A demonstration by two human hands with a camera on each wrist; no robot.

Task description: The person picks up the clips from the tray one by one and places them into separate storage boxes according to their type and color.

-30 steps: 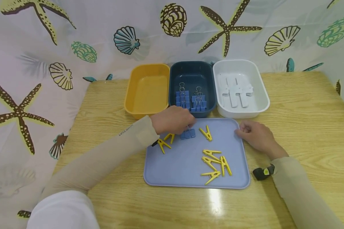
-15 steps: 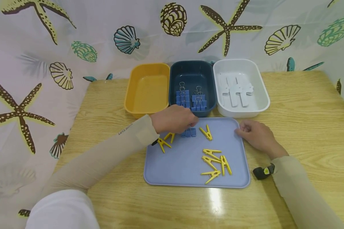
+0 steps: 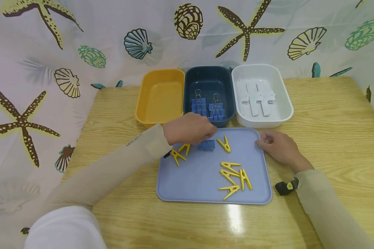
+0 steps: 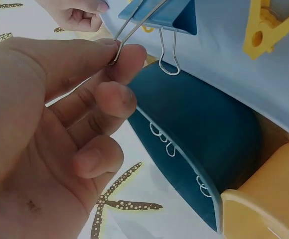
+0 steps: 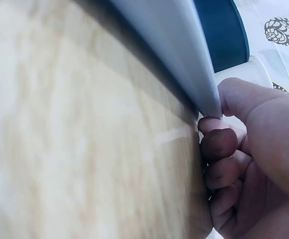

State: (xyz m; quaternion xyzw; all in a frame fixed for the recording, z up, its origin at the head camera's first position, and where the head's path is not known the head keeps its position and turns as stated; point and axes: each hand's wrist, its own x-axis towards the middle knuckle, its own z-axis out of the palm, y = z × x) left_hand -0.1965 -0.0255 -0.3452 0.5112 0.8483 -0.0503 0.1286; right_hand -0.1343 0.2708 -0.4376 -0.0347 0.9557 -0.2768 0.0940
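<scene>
Left hand [image 3: 190, 129]: pinches blue binder clip [image 3: 206, 145] by handle | clip body: near side of grip | right hand [image 3: 278, 147]: pinches tray [image 3: 196, 181], right edge

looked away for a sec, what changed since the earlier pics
The left hand and the blue binder clip it pinches shifted slightly to the right. Nothing was let go. The right hand stayed at the right edge of the tray; the yellow clothespins and the three bins stayed put.

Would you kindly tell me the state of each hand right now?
Left hand: closed, pinching a blue binder clip.
Right hand: closed, gripping the light blue tray at its edge.
</scene>
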